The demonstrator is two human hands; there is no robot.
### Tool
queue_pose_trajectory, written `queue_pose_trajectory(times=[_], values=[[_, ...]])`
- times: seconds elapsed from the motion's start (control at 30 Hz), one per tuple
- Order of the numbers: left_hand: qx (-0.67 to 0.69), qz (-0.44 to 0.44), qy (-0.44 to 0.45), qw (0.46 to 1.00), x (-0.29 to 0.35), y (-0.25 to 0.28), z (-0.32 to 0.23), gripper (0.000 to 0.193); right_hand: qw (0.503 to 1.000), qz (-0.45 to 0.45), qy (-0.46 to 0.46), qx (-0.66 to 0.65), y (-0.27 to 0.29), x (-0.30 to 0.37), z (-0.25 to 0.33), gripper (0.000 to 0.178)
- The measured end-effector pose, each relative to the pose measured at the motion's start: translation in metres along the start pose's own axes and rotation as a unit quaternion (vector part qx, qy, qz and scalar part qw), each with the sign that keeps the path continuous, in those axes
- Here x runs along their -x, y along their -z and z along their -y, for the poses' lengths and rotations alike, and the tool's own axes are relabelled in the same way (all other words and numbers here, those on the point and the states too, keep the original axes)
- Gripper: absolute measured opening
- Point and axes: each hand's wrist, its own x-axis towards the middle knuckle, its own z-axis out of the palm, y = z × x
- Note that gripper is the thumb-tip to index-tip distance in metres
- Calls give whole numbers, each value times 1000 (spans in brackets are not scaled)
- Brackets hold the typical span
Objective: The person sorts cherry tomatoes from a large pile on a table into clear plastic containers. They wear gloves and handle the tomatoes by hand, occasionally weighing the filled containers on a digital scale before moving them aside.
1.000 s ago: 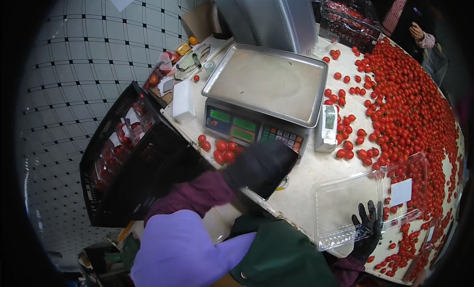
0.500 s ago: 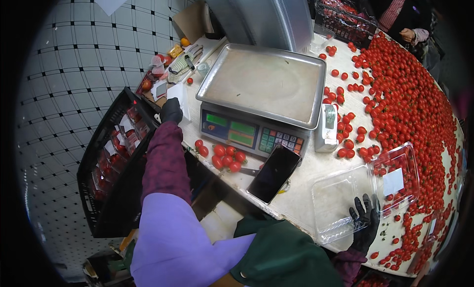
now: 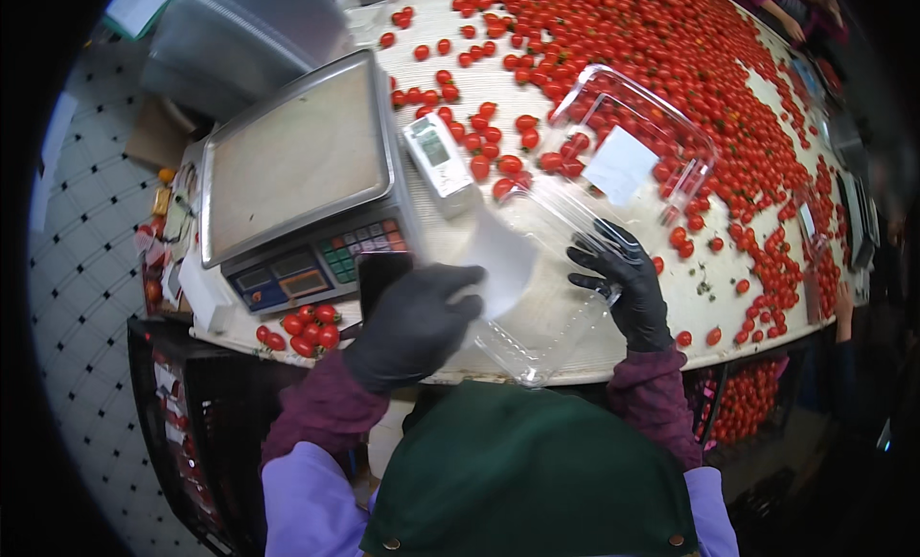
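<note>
Black-gloved left hand: fingers are clamping on a thin, white, paper-like sheet by its edge, probably to leave its face uncovered; the sheet is blurring beyond those fingertips, overlapping a clear plastic hinged container, contact impossible to tell. Black-gloved right hand: fingers are spreading apart against the container's side, seemingly steadying it; the container is lying open between both hands, its lid, bearing a white rectangular label, leaning out beyond the right fingers over loose small red tomatoes. Black glossy phone: lying just beyond the left fingers. Grey scale with a silver flat pan: standing beyond and left of the left fingers, probably for easy reach. Cream-white worktop: carrying these items.
</note>
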Motion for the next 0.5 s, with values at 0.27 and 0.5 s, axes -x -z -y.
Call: queue_pose_trajectory(times=[0.27,0.5], values=[[-94,187,68,975,-8,-60,1,21,1000,-26,1,16,6,4,1,46],[-130,-282,337,889,70,70,94,9,992,-28,36,114,28,3,-9,54]])
